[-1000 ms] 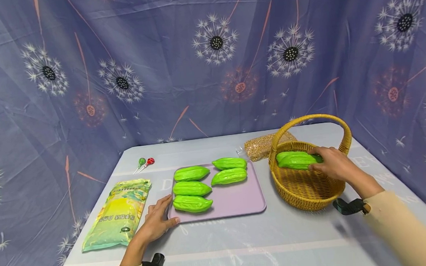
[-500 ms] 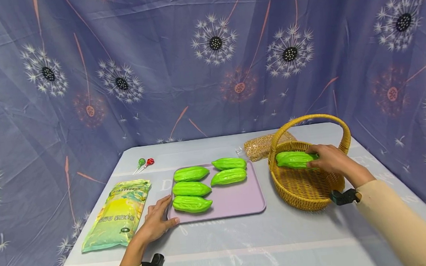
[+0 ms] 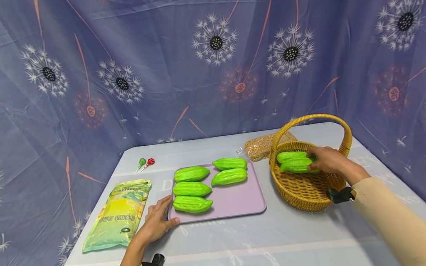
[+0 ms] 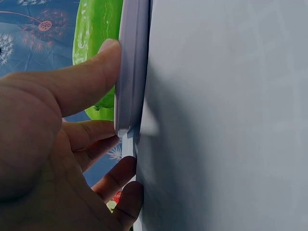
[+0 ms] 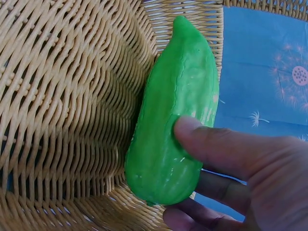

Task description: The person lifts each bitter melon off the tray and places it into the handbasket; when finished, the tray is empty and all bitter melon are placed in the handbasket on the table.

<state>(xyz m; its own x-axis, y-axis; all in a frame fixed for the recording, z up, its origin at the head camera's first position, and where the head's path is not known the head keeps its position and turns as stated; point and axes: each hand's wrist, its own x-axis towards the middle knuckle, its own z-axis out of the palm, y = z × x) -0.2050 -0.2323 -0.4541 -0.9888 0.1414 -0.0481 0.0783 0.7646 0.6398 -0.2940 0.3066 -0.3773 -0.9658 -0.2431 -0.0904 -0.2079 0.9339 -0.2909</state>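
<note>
My right hand [image 3: 329, 161] reaches into the yellow wicker basket [image 3: 304, 203] and grips the near bitter melon [image 3: 296, 166] by its right end. In the right wrist view, the thumb lies on top of this green melon and the other fingers are partly hidden beneath it. A second bitter melon [image 3: 285, 156] lies just behind it in the basket. My left hand [image 3: 156, 220] rests at the near left corner of the purple tray [image 3: 238, 204], its thumb and fingertips touching the rim. Several bitter melons [image 3: 192, 189] lie on the tray.
The basket's tall arched handle [image 3: 310, 117] rises above my right hand. A bag of grain [image 3: 260, 147] lies behind the basket's left side. A yellow-green printed bag [image 3: 117, 215] is left of the tray, with a green lollipop [image 3: 141, 161] and a red lollipop [image 3: 150, 161] behind it.
In the basket, the gripped bitter melon shifts slightly back, then forward again, so the second melon shows behind it. The left hand and tray stay still.
</note>
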